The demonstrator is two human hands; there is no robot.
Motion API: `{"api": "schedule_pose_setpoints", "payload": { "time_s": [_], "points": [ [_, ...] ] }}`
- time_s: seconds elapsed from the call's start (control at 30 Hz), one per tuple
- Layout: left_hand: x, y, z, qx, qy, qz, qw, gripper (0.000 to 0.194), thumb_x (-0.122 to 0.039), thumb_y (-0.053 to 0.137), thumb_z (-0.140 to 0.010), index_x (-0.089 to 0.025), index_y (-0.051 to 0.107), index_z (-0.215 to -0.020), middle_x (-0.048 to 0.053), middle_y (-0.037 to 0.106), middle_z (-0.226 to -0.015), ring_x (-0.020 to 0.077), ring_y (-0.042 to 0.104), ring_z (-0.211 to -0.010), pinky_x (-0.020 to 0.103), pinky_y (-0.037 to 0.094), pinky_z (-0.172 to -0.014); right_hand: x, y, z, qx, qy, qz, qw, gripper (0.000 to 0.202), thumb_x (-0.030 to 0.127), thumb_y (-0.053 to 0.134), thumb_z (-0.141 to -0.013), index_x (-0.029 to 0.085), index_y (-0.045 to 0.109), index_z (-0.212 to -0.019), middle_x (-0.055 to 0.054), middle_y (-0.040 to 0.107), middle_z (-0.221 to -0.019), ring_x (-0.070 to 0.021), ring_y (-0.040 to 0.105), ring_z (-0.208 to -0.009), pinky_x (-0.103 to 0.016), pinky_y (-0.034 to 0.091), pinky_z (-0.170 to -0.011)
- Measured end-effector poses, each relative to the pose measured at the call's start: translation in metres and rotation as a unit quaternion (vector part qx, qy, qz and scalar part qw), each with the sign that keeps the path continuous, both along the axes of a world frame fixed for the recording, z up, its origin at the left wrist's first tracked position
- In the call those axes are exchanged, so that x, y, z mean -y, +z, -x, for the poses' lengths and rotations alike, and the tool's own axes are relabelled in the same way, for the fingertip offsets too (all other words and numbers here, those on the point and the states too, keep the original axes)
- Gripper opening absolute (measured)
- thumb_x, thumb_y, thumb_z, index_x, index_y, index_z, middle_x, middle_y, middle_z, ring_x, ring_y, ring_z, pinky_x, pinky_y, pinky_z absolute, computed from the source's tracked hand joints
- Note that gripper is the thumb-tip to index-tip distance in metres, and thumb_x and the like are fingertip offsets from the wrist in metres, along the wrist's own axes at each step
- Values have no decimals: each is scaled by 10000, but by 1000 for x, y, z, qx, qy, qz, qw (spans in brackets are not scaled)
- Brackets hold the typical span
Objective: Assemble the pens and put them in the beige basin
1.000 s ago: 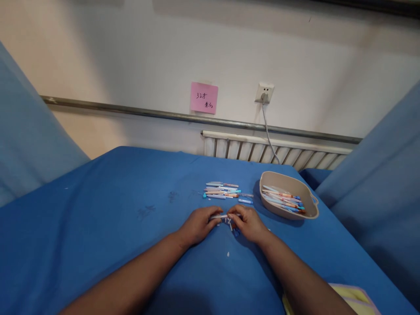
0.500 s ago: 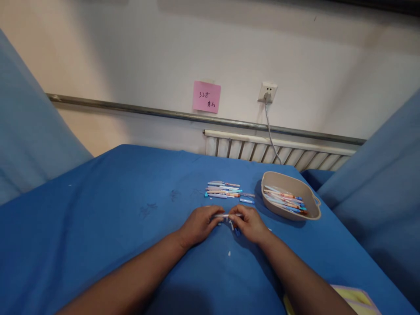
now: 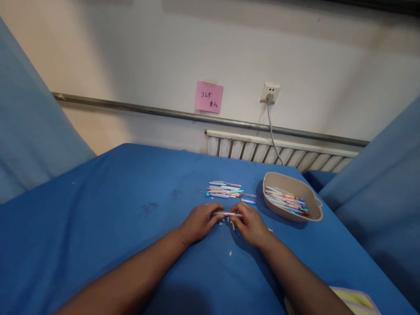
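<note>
My left hand (image 3: 200,222) and my right hand (image 3: 251,223) are closed on the two ends of a slim pen (image 3: 227,214), pale with a pinkish-red part towards the right. It lies level between my fingertips, low over the blue cloth. Small white scraps (image 3: 229,219) are scattered on the cloth just beneath it. A dark blue piece (image 3: 238,232) shows partly under my right hand. Beyond my hands lies a group of several pens (image 3: 225,190) side by side, with a short blue pen piece (image 3: 248,201) at their right.
A beige basket (image 3: 316,215) holding several pens stands to the right on the blue-covered table (image 3: 131,183). A yellow item (image 3: 356,301) lies at the lower right. Behind are a radiator (image 3: 236,148), a pink note (image 3: 209,97) and a plugged-in cord (image 3: 273,135). Blue curtains (image 3: 33,118) hang at both sides.
More of the pen's pinkish-red part now shows between my fingers, and my right fingers have shifted slightly. Both hands stay in about the same place; the view has moved a little.
</note>
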State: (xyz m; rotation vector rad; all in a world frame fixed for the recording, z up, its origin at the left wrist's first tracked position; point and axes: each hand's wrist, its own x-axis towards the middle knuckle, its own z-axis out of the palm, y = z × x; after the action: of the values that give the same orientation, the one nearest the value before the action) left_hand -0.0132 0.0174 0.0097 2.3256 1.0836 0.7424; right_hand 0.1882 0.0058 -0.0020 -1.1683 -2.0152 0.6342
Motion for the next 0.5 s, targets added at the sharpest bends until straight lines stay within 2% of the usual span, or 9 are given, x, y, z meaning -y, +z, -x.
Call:
{"api": "schedule_pose_setpoints", "payload": {
  "time_s": [0.07, 0.17, 0.3, 0.4, 0.5],
  "points": [
    [0, -1, 0, 3, -8, 9, 1000, 229, -334, 442, -905, -207, 595, -1019, 42, 653, -975, 187, 590, -896, 252, 417, -778, 2, 4, -2, 39, 7, -28, 999, 133, 270, 477, -845, 190, 584, -848, -32, 593, -788, -148, 539, -728, -246, 396, -665],
    [0, -1, -1, -17, -13, -10, 1000, 229, -323, 426, -914, -197, 582, -1025, 42, 648, -980, 182, 584, -905, 261, 425, -789, 1, 4, -3, 51, 1, -10, 999, 178, 306, 475, -857, 189, 602, -816, -27, 598, -738, -144, 536, -699, -242, 388, -653],
    [4, 4, -1, -77, -27, -77, 994, 233, -314, 405, -925, -191, 577, -1024, 56, 643, -925, 185, 580, -859, 278, 428, -769, -3, -6, 0, -29, -11, 124, 992, 238, 380, 520, -813, 180, 591, -707, 10, 563, -587, -115, 488, -549, -221, 356, -540],
    [7, 7, -1, -113, -31, -115, 986, 241, -316, 391, -931, -198, 578, -1028, 57, 639, -873, 189, 579, -811, 290, 428, -746, -7, -12, 2, -127, 14, 245, 961, 310, 451, 554, -755, 168, 551, -630, 36, 488, -501, -84, 396, -441, -210, 305, -453],
    [6, 8, 0, -103, -22, -109, 988, 242, -329, 421, -919, -207, 560, -1075, 58, 642, -926, 193, 583, -857, 301, 430, -783, -10, -15, 2, -179, 32, 296, 938, 330, 480, 577, -719, 163, 544, -632, 51, 455, -472, -65, 331, -392, -203, 257, -409]
  ]
}}
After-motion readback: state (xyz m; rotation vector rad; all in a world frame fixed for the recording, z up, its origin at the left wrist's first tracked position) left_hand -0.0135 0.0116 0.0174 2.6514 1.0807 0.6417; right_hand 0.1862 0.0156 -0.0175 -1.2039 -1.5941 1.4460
